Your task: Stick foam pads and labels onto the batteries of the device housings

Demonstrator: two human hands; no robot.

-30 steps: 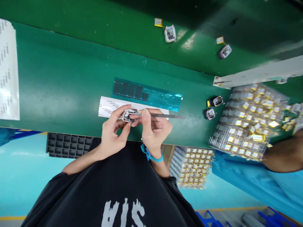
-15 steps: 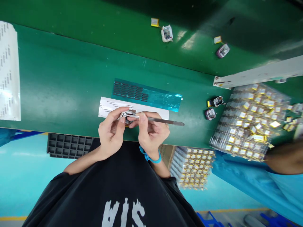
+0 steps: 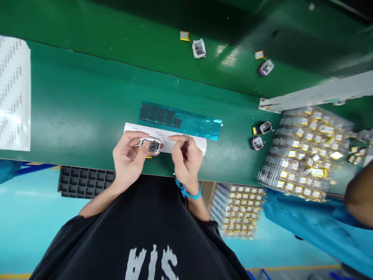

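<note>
My left hand [image 3: 129, 157] is closed around a small white-rimmed device housing [image 3: 150, 145], its circuit parts facing up and my thumb on its edge. A bit of yellow shows just beneath it. To the right, apart from the housing, my right hand [image 3: 188, 157] is curled with the index finger reaching left. Tweezers [image 3: 187, 138] in that hand are seen almost end-on and mostly hidden by the fingers. Under both hands lies a white printed backing sheet [image 3: 199, 144]. Just beyond it is a blue film strip [image 3: 201, 126] bearing rows of small dark pieces.
Open housings with yellow batteries lie at the back [image 3: 199, 48] and right [image 3: 257, 142]. Stacked clear trays of batteries [image 3: 303, 147] stand right, beside a co-worker's arm [image 3: 361, 194]. Another stack [image 3: 237, 210] and a black compartment tray [image 3: 84, 181] sit below the table edge. A white sheet [image 3: 14, 93] lies left.
My right hand has drawn away from the housing, and the tweezers have turned from lying across it to nearly out of sight. The housing's inside now shows. The co-worker's arm has shifted right.
</note>
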